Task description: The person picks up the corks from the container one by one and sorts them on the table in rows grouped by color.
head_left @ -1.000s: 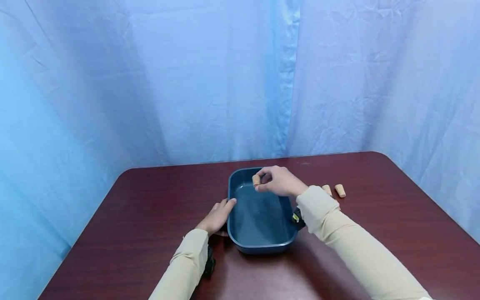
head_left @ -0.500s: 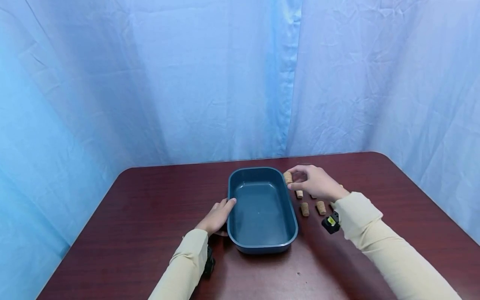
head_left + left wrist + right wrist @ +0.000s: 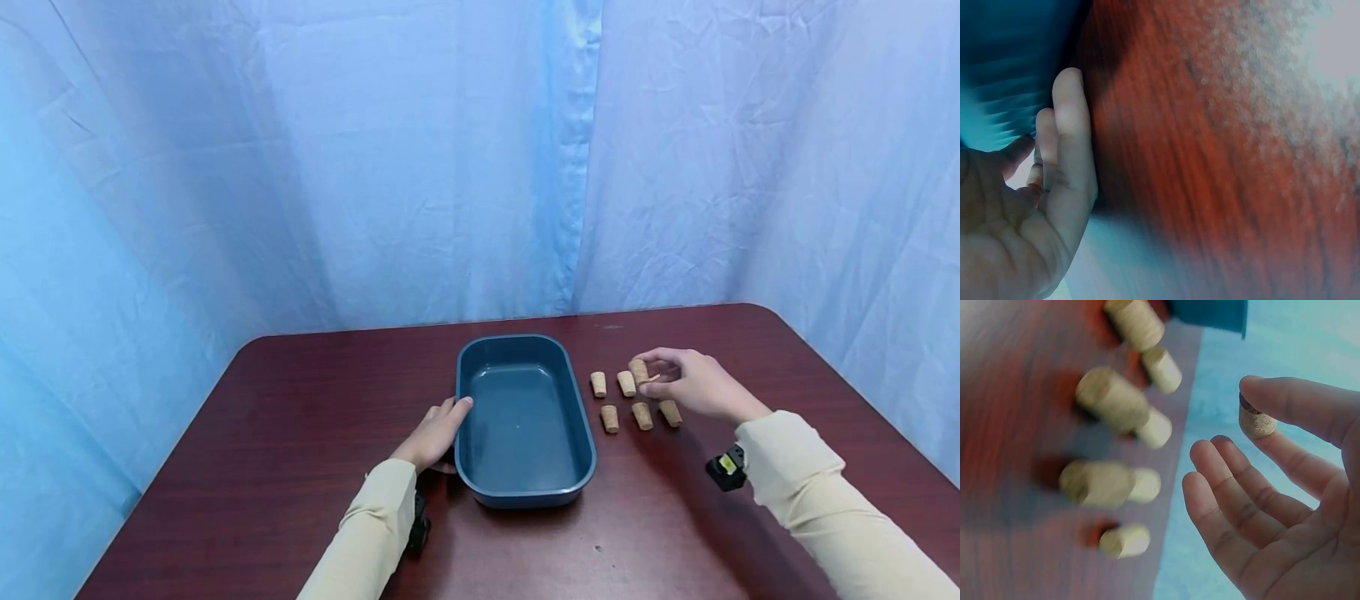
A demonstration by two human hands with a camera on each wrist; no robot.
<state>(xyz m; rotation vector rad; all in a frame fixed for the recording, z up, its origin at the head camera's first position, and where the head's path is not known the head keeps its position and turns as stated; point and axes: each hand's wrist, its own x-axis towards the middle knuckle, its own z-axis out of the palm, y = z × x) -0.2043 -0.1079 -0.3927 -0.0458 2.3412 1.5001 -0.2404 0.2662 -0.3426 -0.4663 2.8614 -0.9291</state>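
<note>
In the head view my right hand (image 3: 693, 383) pinches a tapered cork stopper (image 3: 639, 372) between thumb and forefinger, above the table. The right wrist view shows the held cork (image 3: 1257, 419) too, with the other fingers loosely extended below it. More corks, such as the near-left cork (image 3: 609, 418), stand in two rows right of a dark blue rectangular tray (image 3: 525, 492). My left hand (image 3: 433, 433) rests at the tray's left side, a fingertip on the rim. In the left wrist view the fingers (image 3: 1071, 125) are mostly straight beside the ribbed wall (image 3: 1010, 94).
The dark red wooden table (image 3: 315, 442) has rounded far corners. Behind it hang light blue curtains (image 3: 420, 167). A black wrist camera (image 3: 726, 469) sits under the right wrist, and another camera (image 3: 418, 525) under the left.
My right hand has moved right with the cork, from over the tray, past its right rim, to above the far row of corks. The left hand and tray stay put.
</note>
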